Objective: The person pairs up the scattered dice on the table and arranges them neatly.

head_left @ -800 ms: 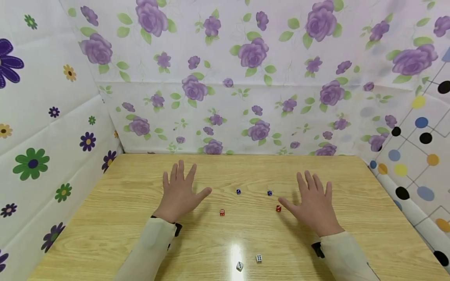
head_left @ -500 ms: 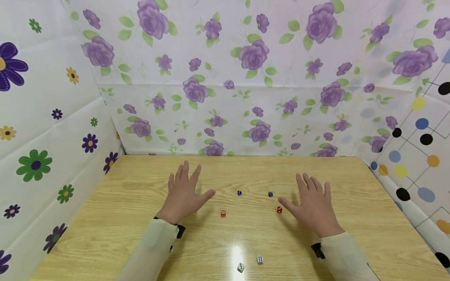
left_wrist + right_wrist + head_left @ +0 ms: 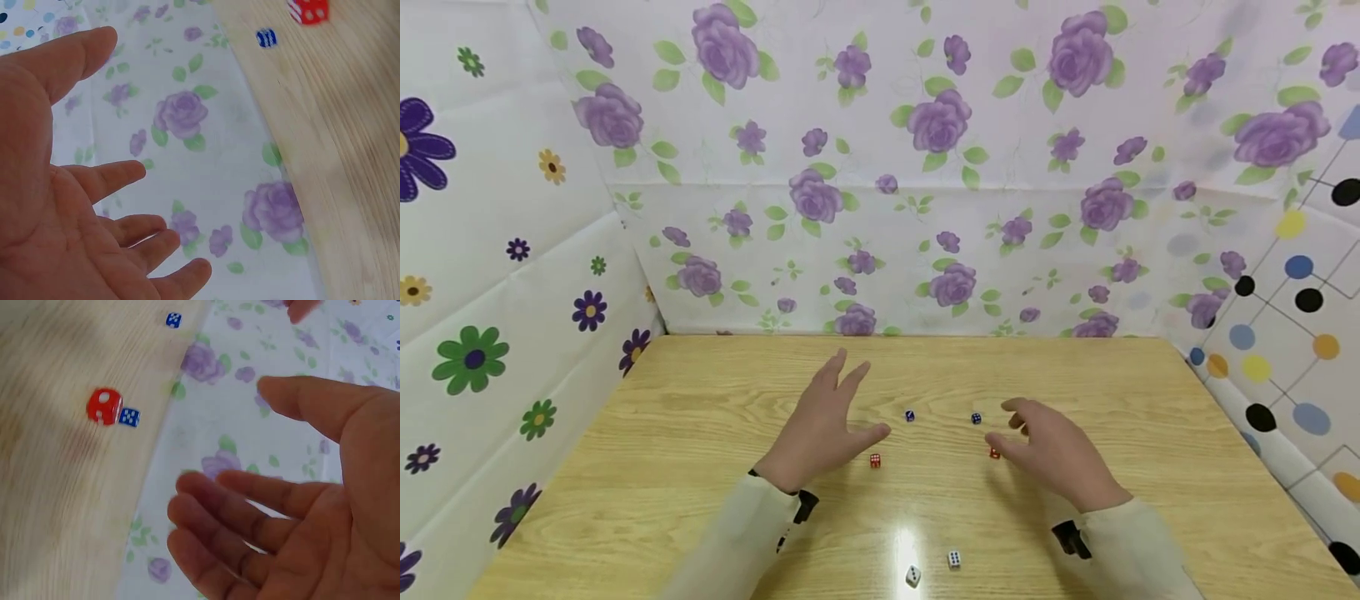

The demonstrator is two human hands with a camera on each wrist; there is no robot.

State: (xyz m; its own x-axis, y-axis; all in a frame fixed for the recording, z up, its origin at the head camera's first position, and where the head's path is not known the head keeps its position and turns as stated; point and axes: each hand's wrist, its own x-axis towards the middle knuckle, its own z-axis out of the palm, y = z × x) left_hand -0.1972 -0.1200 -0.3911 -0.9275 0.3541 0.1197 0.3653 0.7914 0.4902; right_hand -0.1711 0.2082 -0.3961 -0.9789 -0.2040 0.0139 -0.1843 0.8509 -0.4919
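Note:
My left hand (image 3: 823, 429) hovers with spread fingers, its thumb tip just above and right of a red die (image 3: 875, 461). Nothing is in its palm in the left wrist view, where a red die (image 3: 309, 9) and a blue die (image 3: 266, 38) lie beyond. Over the table's right half, my right hand (image 3: 1060, 454) has loosely bent fingers and holds nothing. Its thumb partly covers the other red die (image 3: 995, 452). Between the hands lie two blue dice, a left one (image 3: 910, 416) and a right one (image 3: 976, 418); the latter is nearest the right fingertips.
Two white dice, one left (image 3: 913, 576) and one right (image 3: 954, 559), lie near the front of the wooden table (image 3: 662, 450). A flowered cloth (image 3: 880, 225) hangs behind the table's far edge, with patterned cloths along both sides.
My left hand has moved right, towards the left red and blue dice, and turned on its side. My right hand has turned too, its fingers bending inward and its thumb partly covering the red die.

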